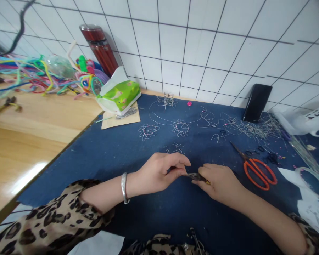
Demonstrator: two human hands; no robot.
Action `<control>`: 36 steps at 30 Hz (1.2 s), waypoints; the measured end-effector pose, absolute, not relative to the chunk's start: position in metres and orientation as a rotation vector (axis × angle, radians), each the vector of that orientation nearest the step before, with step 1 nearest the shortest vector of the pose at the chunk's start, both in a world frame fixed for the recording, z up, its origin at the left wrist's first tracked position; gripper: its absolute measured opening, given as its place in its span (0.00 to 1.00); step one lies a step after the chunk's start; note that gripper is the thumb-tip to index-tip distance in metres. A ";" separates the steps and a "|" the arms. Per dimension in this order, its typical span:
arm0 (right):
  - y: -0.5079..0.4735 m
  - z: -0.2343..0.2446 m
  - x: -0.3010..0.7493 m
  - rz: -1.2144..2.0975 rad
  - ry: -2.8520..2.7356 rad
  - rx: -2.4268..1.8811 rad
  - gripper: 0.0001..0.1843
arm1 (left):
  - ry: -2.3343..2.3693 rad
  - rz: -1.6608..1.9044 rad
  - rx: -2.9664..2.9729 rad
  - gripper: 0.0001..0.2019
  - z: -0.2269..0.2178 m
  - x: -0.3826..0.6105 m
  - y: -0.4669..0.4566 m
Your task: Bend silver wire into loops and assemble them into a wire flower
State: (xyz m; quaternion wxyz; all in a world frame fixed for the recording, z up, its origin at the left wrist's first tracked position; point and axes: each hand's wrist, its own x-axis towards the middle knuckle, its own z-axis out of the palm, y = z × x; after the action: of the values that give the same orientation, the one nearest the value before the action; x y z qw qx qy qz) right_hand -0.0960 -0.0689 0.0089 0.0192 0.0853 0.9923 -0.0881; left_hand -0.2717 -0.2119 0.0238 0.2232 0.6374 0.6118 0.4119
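Observation:
Both my hands rest on a dark blue cloth [117, 152] near the front of the table. My right hand [220, 182] is closed round a small pair of pliers [195, 176] whose dark jaws point left. My left hand [159, 171], with a silver bangle on the wrist, pinches something tiny at the jaw tips; it is too small to make out. Two flower shapes of thin wire [149, 131] [180, 127] lie on the cloth beyond my hands, with small wire bits just behind my fingers.
Orange-handled scissors [257, 168] lie to the right. A heap of loose wire [255, 129] and a black phone [256, 102] sit at the back right. A green tissue pack [119, 95], a red flask [101, 47] and coloured pipe cleaners [42, 76] are at the back left.

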 end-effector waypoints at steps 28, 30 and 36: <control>-0.067 0.005 -0.098 -0.040 3.204 0.415 0.11 | 1.735 1.103 1.598 0.07 0.020 -0.276 -0.204; -0.066 0.005 -0.097 0.123 3.286 0.433 0.11 | 1.668 1.188 1.304 0.05 0.019 -0.276 -0.202; -0.069 0.011 -0.094 0.658 3.470 0.124 0.07 | 1.398 1.376 0.735 0.03 0.013 -0.270 -0.199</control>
State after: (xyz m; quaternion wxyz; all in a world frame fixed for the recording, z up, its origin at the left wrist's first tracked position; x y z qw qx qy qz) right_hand -0.0939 -0.0693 0.0106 -0.1951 0.0344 0.9630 0.1826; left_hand -0.2704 -0.1989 0.0129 0.4999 0.3041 0.5779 0.5689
